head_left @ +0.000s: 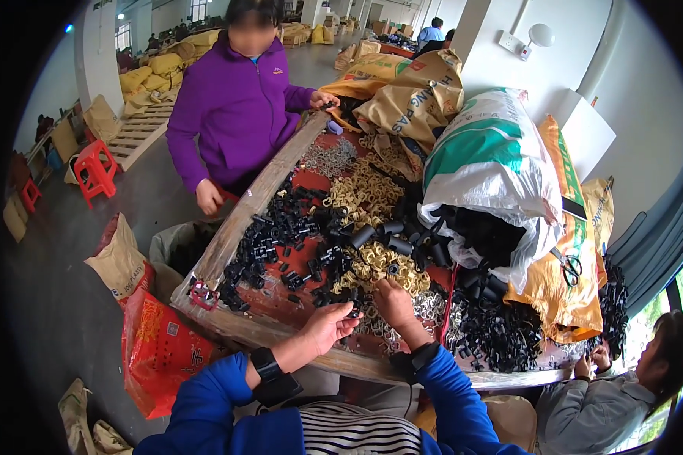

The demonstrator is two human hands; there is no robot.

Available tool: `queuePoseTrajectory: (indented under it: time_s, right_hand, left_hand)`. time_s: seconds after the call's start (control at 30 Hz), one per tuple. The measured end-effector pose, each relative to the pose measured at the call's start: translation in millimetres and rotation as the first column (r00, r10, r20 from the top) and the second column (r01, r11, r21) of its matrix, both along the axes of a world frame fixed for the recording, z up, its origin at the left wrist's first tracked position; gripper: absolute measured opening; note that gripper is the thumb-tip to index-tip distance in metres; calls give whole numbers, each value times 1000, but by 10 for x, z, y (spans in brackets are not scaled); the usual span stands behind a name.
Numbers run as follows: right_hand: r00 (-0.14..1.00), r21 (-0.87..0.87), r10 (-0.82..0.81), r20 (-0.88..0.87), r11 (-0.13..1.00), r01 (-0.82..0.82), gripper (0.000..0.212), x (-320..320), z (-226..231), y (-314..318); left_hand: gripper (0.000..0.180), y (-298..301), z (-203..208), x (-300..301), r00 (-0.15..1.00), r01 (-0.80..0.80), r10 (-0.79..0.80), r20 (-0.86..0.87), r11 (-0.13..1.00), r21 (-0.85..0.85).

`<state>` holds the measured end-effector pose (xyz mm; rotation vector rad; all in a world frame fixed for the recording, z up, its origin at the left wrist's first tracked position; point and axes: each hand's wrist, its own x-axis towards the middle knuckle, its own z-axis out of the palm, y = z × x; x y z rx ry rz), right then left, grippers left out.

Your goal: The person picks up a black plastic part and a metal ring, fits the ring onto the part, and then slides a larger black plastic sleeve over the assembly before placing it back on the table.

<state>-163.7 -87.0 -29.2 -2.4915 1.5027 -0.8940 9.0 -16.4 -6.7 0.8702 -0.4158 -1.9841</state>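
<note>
Pinched between the thumb and fingers of my left hand (329, 327) is a small black plastic part (354, 312), just above the table's near edge. My right hand (395, 304) is at the near side of a heap of yellowish clip-like pieces (387, 267), its fingers pressed together. Whatever those fingers hold, if anything, is hidden. Silvery metal clips (428, 309) lie beside my right hand. Left of the heap spread many black plastic parts (262, 246). Black cylindrical pieces (363, 236) rest among the yellowish ones.
A wooden rim (250, 199) borders the reddish tabletop. A white and green sack (487, 163) spills black parts at the right, near scissors (569, 267) on an orange sack (548, 292). One person in purple (231, 114) stands across at left; another in grey (603, 409) works at right.
</note>
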Motion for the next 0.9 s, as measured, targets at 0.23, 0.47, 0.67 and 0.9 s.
queuePoseTrajectory:
  time_s: [0.23,0.47,0.67,0.9]
  right_hand:
    - [989,-7,47,138,999,-46,12,-3,230,176]
    - [449,475,-221,866,646,-598,16,10,268,490]
    - [385,498,-316,867,596,-630,14,-26,335,600]
    - [325,509,-395,860,611,-606,12,-79,315,717]
  left_hand:
    - [15,75,48,-59,1000,-22,22,5,1000,-10]
    - [17,30,-14,-127,988,-61,57,-144,998,-23]
    - [18,26,34,-144,965,20,-29,-262,999,-35]
    - [13,58,61,-190,963,78,-80,-258,997,-20]
